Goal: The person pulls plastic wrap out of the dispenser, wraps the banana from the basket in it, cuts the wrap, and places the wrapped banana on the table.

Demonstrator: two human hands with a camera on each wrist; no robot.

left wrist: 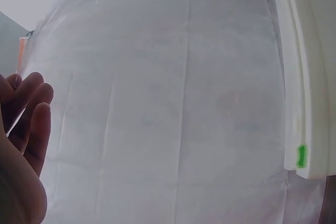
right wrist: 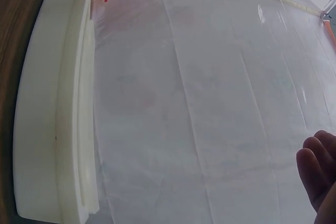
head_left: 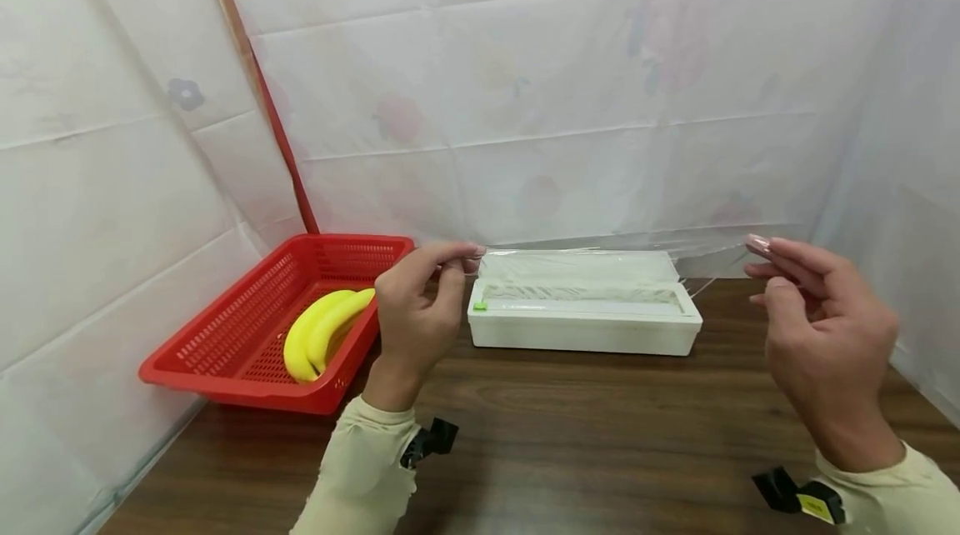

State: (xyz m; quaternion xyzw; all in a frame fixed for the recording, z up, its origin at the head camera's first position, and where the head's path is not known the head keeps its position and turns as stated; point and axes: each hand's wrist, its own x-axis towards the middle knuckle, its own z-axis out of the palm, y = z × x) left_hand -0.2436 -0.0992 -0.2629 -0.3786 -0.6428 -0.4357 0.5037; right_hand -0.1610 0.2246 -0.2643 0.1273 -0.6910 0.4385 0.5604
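Clear plastic wrap stretches between both hands above a long white wrap dispenser. My left hand pinches one side of the film between thumb and fingers, just left of the dispenser. On the far right, my right hand pinches the other side. Behind the film, the dispenser's lid stands raised. A small green piece sits at the dispenser's left end. In the wrist views, the left hand and right hand show only partly, and their grip points are hard to see.
A red plastic basket stands at the left, behind the left wrist, with yellow bananas inside. Everything rests on a dark wooden table. Pale patterned sheets hang behind and at both sides.
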